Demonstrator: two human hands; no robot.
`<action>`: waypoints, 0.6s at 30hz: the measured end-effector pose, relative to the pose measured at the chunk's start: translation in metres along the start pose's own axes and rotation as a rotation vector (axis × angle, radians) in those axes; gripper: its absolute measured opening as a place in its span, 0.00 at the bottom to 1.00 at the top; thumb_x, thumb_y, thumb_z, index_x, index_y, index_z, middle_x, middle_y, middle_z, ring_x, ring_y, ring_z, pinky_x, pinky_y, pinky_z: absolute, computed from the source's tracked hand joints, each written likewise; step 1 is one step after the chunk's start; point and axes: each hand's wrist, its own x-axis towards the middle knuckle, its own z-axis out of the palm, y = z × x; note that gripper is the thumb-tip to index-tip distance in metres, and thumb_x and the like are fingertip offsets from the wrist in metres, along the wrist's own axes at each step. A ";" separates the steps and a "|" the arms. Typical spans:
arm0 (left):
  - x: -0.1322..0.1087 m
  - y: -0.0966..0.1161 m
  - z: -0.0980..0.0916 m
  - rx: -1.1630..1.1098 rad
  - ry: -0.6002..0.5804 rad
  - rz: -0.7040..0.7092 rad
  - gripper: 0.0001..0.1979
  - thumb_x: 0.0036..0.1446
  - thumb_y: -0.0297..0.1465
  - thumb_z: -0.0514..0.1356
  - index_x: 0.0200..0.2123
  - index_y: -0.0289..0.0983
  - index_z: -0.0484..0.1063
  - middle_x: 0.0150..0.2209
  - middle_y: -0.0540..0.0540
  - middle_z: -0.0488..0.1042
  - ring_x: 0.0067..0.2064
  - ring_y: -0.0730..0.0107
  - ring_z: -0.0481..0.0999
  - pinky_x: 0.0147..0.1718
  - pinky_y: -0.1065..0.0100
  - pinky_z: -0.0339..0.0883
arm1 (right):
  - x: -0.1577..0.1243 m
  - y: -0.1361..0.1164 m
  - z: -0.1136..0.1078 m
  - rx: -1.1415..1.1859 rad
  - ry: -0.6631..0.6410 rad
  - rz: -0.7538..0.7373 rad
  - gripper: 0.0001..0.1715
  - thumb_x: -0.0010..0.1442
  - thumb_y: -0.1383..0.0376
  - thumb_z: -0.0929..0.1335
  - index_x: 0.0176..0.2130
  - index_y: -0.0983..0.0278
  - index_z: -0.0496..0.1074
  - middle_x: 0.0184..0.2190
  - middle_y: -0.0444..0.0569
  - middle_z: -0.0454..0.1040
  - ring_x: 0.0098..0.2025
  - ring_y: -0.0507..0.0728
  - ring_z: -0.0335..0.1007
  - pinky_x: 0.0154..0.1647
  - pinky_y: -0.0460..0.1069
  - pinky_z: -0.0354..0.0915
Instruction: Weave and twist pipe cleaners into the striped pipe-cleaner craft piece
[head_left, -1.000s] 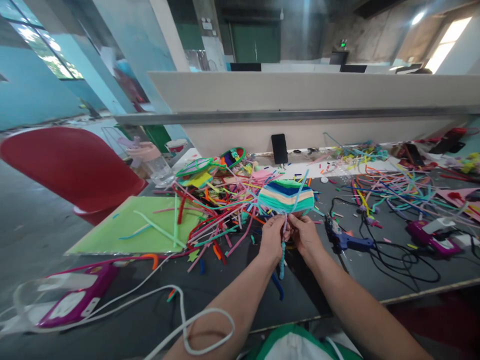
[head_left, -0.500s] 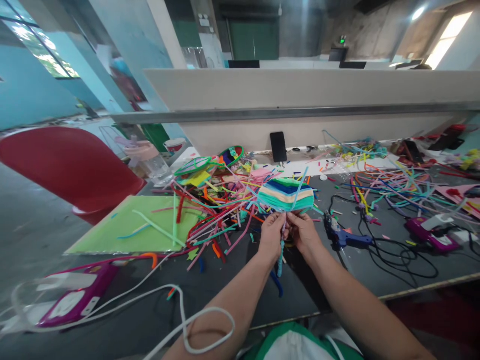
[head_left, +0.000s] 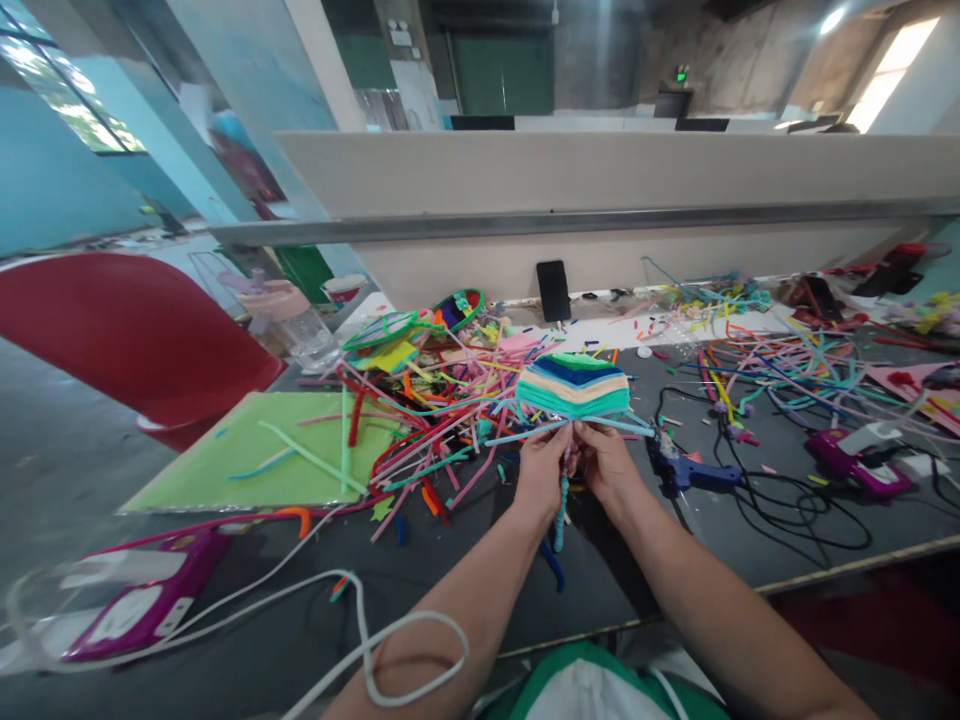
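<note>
A striped fan-shaped piece (head_left: 574, 388) in green, blue, cream and teal stands above my hands, with a twisted teal stem (head_left: 561, 515) hanging below them. My left hand (head_left: 544, 462) pinches the top of the stem from the left. From the right, my right hand (head_left: 602, 462) pinches the same spot, its fingertips meeting the left ones. A light blue pipe cleaner (head_left: 517, 436) stretches out sideways from the fingertips, to the left and to the right, just under the striped piece. Fingers hide where it joins the stem.
Loose pipe cleaners (head_left: 442, 400) are heaped at the left. A green sheet (head_left: 277, 450) lies beyond a purple power strip (head_left: 154, 600). On the right are a blue glue gun (head_left: 697, 474), black cables and another purple strip (head_left: 855, 462). A phone (head_left: 553, 291) leans at the back.
The light blue pipe cleaner, which stood up across the striped piece, now lies spread to both sides beneath it. Both hands keep their pinch in nearly the same place. The view has shifted slightly.
</note>
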 end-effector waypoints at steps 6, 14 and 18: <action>0.001 -0.003 -0.001 -0.022 0.016 -0.006 0.17 0.45 0.40 0.67 0.27 0.34 0.66 0.18 0.55 0.66 0.14 0.82 0.60 0.12 0.76 0.50 | 0.001 0.000 -0.001 -0.027 -0.007 0.044 0.12 0.44 0.64 0.75 0.26 0.65 0.70 0.16 0.41 0.71 0.12 0.48 0.62 0.13 0.43 0.64; 0.001 -0.003 -0.002 -0.017 0.057 -0.020 0.19 0.44 0.39 0.68 0.33 0.35 0.65 0.18 0.55 0.67 0.13 0.81 0.60 0.11 0.76 0.50 | 0.003 0.004 -0.004 -0.034 0.032 0.033 0.13 0.44 0.64 0.75 0.27 0.65 0.69 0.15 0.41 0.71 0.12 0.50 0.64 0.11 0.43 0.62; 0.001 -0.003 -0.003 -0.022 0.064 -0.030 0.19 0.43 0.39 0.68 0.33 0.36 0.65 0.18 0.55 0.68 0.13 0.81 0.61 0.11 0.77 0.50 | 0.003 0.004 -0.003 -0.042 0.026 0.027 0.14 0.44 0.64 0.76 0.27 0.65 0.68 0.14 0.41 0.71 0.12 0.49 0.63 0.11 0.43 0.62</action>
